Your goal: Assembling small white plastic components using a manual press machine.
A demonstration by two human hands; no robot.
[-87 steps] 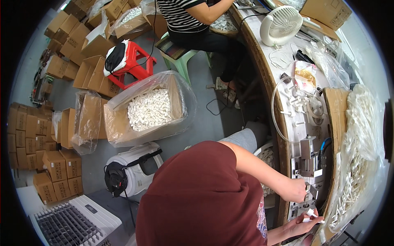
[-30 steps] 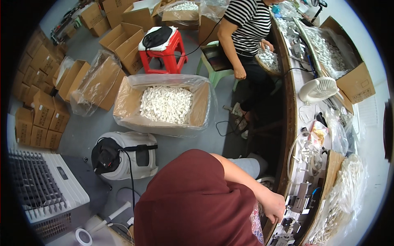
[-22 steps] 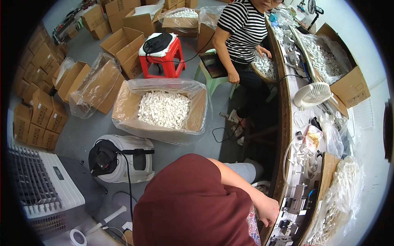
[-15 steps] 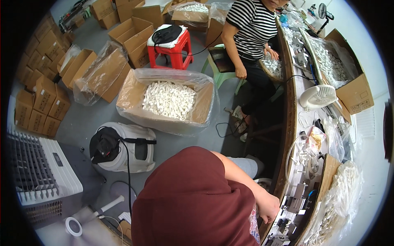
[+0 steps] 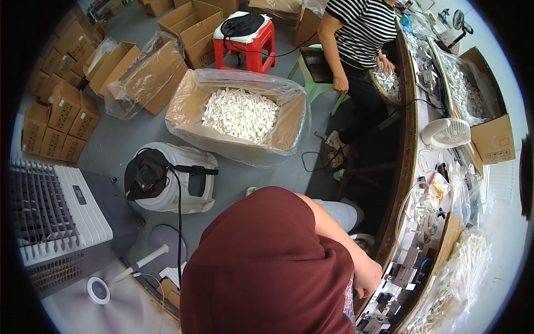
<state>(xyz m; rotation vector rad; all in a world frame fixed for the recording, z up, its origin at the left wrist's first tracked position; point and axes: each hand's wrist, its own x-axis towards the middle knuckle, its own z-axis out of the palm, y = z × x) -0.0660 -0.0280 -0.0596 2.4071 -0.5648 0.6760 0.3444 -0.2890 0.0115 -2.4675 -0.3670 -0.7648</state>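
My left hand (image 5: 368, 278) rests at the near edge of the workbench (image 5: 409, 220), at the end of a bare forearm from a maroon sleeve. Its fingers curl downward and look closed; whatever they may hold is hidden under the hand. Small metal fixtures (image 5: 403, 271) sit on the bench just beyond it, with more metal blocks (image 5: 384, 303) nearer the lower edge. White plastic parts (image 5: 423, 214) lie farther along the same bench. My right hand does not show; my maroon-clad shoulder and back (image 5: 267, 267) fill the lower middle.
A plastic-lined carton (image 5: 183, 119) of white parts stands on the floor. A person in a striped top (image 5: 361, 28) has a hand in a basket of white parts. Nearby are a red stool (image 5: 245, 55), white stool (image 5: 192, 189), air cooler (image 5: 67, 211), spinning fan (image 5: 99, 290) and white desk fan (image 5: 445, 133).
The view has shifted, so the floor cartons and stools sit higher and farther right. My left hand stays by the bench edge, fingers still curled.
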